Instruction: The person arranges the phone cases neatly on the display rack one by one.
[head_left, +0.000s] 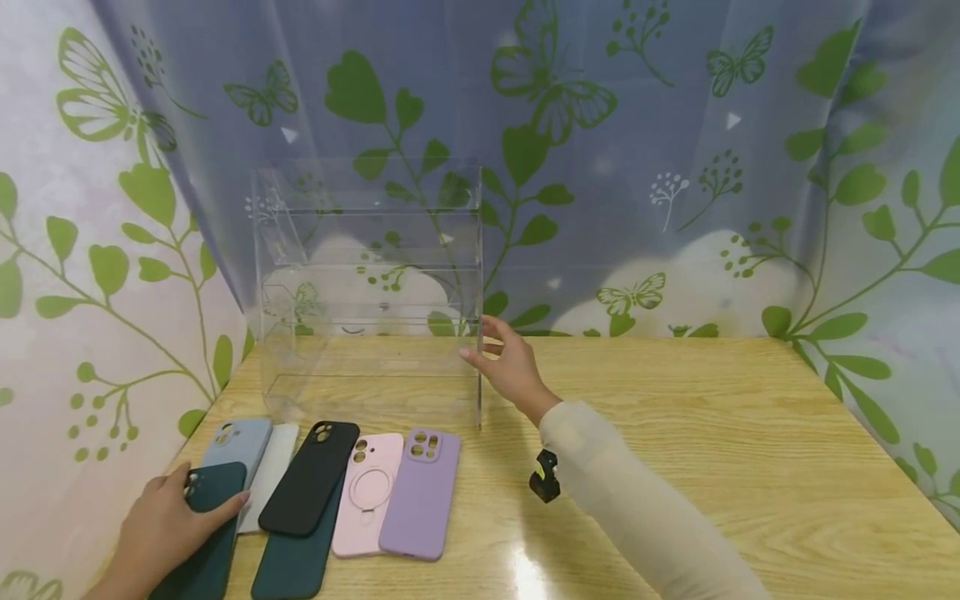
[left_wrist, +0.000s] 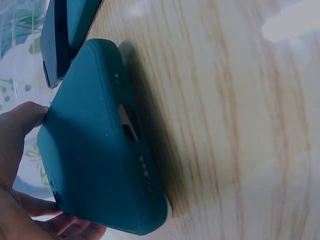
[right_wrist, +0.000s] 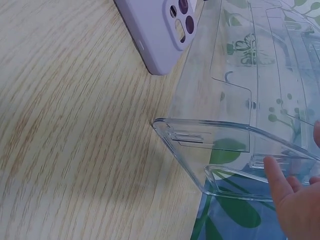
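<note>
My left hand grips a dark teal phone case by its sides, thumb on one long edge and fingers on the other. The case lies over part of a light blue phone case at the left of the table. My right hand holds the right side panel of a clear acrylic tiered rack, its thumb overlapping the front edge in the head view. In the right wrist view, one finger lies along the panel's outer face. The rack's shelves hold nothing.
A whitish flat piece, a black phone case over another teal case, a pink case with a ring and a purple case lie before the rack. A patterned curtain hangs behind the wooden table.
</note>
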